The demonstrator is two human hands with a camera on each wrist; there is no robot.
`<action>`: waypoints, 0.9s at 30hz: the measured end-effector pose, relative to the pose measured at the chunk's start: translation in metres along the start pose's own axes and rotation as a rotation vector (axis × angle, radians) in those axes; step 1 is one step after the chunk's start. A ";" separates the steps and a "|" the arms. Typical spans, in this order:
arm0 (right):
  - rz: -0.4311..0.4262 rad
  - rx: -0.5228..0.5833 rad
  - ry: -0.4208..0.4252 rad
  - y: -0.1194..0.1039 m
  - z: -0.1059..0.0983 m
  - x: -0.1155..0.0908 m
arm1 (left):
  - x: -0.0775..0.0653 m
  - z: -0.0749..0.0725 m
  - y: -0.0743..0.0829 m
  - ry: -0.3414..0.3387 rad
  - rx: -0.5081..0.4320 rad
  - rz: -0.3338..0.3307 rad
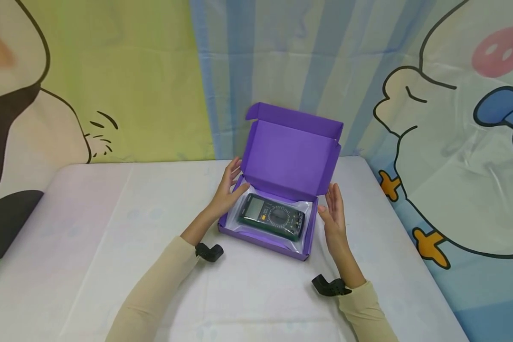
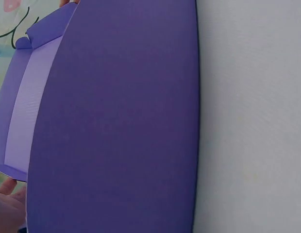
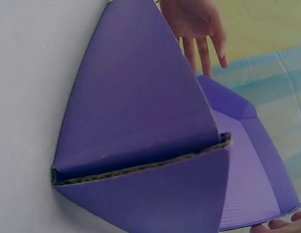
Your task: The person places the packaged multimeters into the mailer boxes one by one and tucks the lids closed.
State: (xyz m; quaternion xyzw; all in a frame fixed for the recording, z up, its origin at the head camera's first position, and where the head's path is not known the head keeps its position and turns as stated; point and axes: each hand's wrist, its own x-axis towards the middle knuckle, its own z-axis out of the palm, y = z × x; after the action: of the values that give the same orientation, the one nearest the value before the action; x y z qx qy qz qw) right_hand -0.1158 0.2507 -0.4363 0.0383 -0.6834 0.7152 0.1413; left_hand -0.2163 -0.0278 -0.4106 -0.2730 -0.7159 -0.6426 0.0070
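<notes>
An open purple cardboard box sits at an angle on the white table, its lid raised behind it. Inside, on clear plastic wrapping, lies a dark green multimeter with a round dial and a grey screen. My left hand is at the box's left side, fingers extended by the lid's lower corner, thumb over the rim. On the right side, my right hand is held upright with its fingers extended close by the lid's edge. The left wrist view is mostly a purple box wall.
The white table runs up to a printed cloth backdrop with cartoon animals, right behind the raised lid. A black strapped device is worn on each wrist, the left one near the box's front left corner.
</notes>
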 end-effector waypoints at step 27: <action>0.004 0.250 -0.070 0.004 -0.001 -0.025 | -0.017 -0.009 0.000 0.014 0.042 -0.019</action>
State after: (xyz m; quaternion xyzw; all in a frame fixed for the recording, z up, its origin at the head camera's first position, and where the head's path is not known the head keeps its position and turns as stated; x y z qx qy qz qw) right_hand -0.0930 0.2477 -0.4464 0.0791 -0.5934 0.7934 0.1100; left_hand -0.2054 -0.0423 -0.4154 -0.2615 -0.7318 -0.6292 0.0119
